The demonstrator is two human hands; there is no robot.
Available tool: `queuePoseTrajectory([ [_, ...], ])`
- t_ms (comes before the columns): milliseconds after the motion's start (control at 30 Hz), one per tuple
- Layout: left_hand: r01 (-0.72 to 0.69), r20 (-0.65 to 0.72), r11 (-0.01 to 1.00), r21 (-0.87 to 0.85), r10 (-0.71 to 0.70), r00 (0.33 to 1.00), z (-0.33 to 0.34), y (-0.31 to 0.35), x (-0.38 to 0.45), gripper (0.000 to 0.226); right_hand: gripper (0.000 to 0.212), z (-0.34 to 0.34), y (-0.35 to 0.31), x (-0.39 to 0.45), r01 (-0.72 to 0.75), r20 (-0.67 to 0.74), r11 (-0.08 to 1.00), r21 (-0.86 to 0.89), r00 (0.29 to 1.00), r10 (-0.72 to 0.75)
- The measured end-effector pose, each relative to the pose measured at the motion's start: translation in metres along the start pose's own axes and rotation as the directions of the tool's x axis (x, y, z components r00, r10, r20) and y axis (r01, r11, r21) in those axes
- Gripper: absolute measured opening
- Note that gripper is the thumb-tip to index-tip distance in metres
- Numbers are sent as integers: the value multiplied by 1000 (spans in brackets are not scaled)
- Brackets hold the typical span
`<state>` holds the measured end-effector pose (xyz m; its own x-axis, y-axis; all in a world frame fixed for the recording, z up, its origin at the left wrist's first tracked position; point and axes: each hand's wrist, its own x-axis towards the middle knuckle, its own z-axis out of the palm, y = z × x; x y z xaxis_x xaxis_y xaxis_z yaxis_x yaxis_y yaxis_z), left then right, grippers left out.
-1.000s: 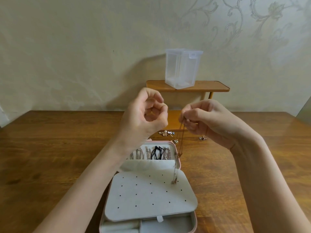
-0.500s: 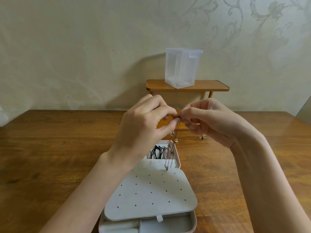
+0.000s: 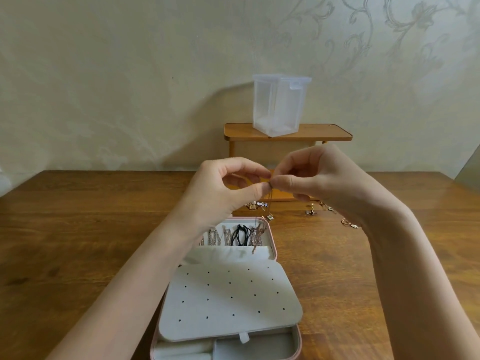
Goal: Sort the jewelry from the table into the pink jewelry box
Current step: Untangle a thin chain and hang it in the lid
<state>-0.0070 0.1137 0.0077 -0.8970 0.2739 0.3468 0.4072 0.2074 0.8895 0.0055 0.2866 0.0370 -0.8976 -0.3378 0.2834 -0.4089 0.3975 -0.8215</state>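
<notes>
The pink jewelry box (image 3: 272, 240) lies open on the wooden table (image 3: 78, 229), its white perforated earring panel (image 3: 228, 302) folded toward me. Several chains and a black cord (image 3: 241, 235) hang in its lid. My left hand (image 3: 223, 193) and my right hand (image 3: 317, 178) meet above the box. Both pinch the top of a thin rose-gold chain necklace (image 3: 268, 211), which hangs down to the lid's right side. Loose earrings and charms (image 3: 311, 211) lie on the table behind the box.
A small wooden shelf (image 3: 288, 132) stands against the wall at the table's back, with a clear plastic container (image 3: 280, 105) on top. More small jewelry (image 3: 349, 223) lies right of the box, partly hidden by my right wrist.
My left hand moved to the right hand and took hold of the chain's top. The chain's lower end rose from the perforated panel to the lid's right side.
</notes>
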Motion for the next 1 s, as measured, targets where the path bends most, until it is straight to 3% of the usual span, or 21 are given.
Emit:
queuePoseTrajectory([
  [133, -64, -61, 988, 140, 73, 995, 0, 4, -2, 4, 11, 4, -3, 3, 28, -43, 983, -179, 998, -36],
  [200, -26, -44, 990, 136, 32, 999, -2, 5, -2, 3, 11, 1, -2, 2, 36, -70, 980, -193, 996, -50],
  [367, 39, 3, 998, 57, -40, 999, -8, 6, -1, 8, 5, -14, 1, -5, 34, -124, 997, -67, 991, -42],
  [500, 23, 1, 999, 25, -23, 1000, -8, 6, 0, 8, 20, -8, 3, -3, 17, -26, 999, 28, 1000, -17],
  [667, 29, -2, 998, -53, -30, 1000, -10, 6, 1, 7, 19, 6, 8, 4, 0, 93, 989, 146, 996, -13],
  [767, 126, 46, 975, -180, -120, 992, -10, 6, 0, 6, 17, 4, 11, 5, -10, 35, 977, 214, 999, 3],
  [867, 267, 168, 876, -402, -216, 962, -8, 7, 1, 16, 15, -2, 14, 3, -13, 4, 962, 274, 1000, 12],
  [1000, 348, 250, 757, -553, -247, 936, -4, 9, 0, 16, 12, -6, 15, 2, -30, 13, 943, 331, 1000, 27],
])
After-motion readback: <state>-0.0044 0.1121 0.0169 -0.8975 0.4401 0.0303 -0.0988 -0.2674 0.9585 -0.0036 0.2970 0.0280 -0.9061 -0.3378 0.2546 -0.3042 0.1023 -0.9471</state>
